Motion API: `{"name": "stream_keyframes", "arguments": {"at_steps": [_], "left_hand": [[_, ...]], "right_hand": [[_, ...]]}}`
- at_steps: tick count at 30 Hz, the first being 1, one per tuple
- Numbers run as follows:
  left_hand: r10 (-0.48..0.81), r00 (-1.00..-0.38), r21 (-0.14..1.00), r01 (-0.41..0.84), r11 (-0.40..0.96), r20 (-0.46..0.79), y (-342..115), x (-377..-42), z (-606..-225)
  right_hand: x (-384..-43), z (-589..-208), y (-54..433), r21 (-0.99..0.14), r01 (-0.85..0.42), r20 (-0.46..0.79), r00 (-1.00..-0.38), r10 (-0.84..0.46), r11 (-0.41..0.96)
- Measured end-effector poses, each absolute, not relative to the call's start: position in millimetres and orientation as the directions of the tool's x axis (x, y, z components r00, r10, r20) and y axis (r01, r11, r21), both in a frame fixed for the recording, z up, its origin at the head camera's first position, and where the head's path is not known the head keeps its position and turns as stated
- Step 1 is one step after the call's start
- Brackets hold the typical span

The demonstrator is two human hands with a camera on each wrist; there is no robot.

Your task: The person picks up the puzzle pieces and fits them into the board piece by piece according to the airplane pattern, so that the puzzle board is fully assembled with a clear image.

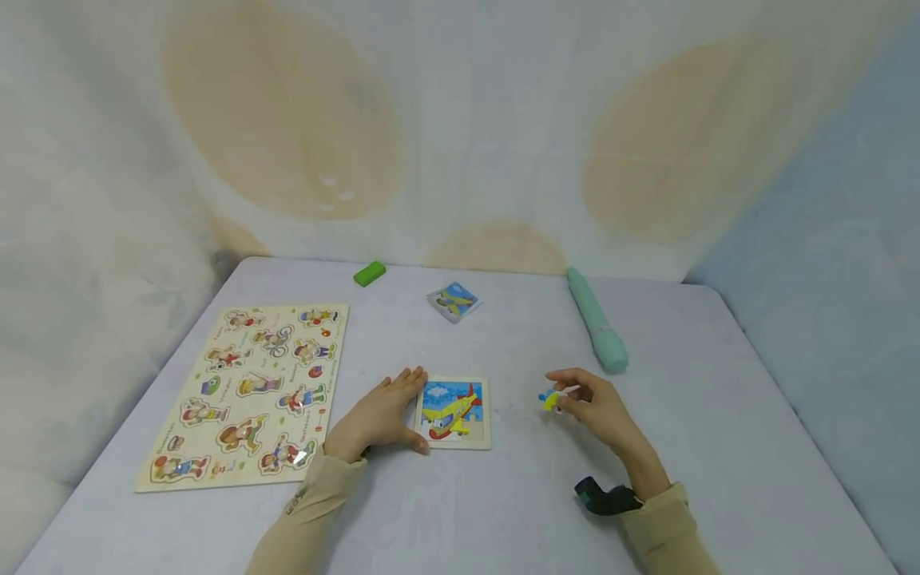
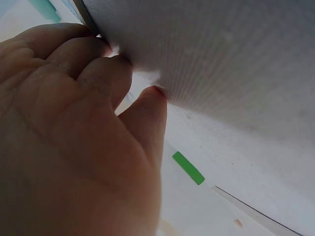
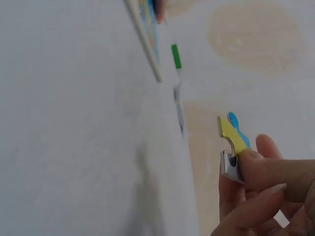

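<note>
A small square wooden puzzle board [image 1: 475, 432] lies on the table, its picture a yellow and red airplane on blue sky. Bare wood shows at its lower right corner. My left hand [image 1: 381, 414] rests along the board's left side, fingers spread, with the thumb near the lower left corner. To the right of the board, my right hand [image 1: 600, 411] pinches a jigsaw piece [image 3: 235, 140] between thumb and fingers. That piece is yellow, blue and whitish, with rounded knobs, and is held up above the table.
At the left lies a large wooden peg puzzle [image 1: 276, 415] with sports figures. Farther back are a green block [image 1: 370, 274] and a small airplane picture [image 1: 454, 302]. A mint-green, club-shaped object [image 1: 598, 323] lies at the back right, before the fabric backdrop [image 1: 496, 160].
</note>
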State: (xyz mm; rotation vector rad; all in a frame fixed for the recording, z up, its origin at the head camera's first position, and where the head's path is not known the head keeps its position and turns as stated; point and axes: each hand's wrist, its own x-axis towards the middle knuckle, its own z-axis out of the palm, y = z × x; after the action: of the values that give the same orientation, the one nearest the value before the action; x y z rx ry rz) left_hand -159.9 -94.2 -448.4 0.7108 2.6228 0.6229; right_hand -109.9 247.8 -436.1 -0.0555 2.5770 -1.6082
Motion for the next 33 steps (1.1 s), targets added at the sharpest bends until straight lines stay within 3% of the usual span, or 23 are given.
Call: {"name": "stream_keyframes", "arguments": {"at_steps": [6, 19, 28, 33], "left_hand": [[0.549, -0.808, 0.500, 0.391, 0.773, -0.216, -92.3, -158.0, -452.3], [0.539, -0.814, 0.481, 0.391, 0.784, -0.217, -95.0, -159.1, -451.1], [0.539, -0.813, 0.466, 0.397, 0.791, -0.222, -95.3, -161.1, -451.8], [0.539, -0.812, 0.471, 0.395, 0.789, -0.223, -94.3, -161.8, -450.9]], "right_hand": [[-129.9, -429.3, 224.4, -0.958, 0.099, -0.120, -0.991, -0.064, 0.269], [-137.8, -437.2, 218.7, -0.965, 0.245, -0.240, -0.969, 0.064, 0.088], [-137.9, -440.1, 212.2, -0.937, 0.274, -0.296, -0.952, -0.075, 0.217], [-138.7, -445.4, 205.2, -0.929, 0.256, -0.286, -0.955, -0.079, 0.269]]}}
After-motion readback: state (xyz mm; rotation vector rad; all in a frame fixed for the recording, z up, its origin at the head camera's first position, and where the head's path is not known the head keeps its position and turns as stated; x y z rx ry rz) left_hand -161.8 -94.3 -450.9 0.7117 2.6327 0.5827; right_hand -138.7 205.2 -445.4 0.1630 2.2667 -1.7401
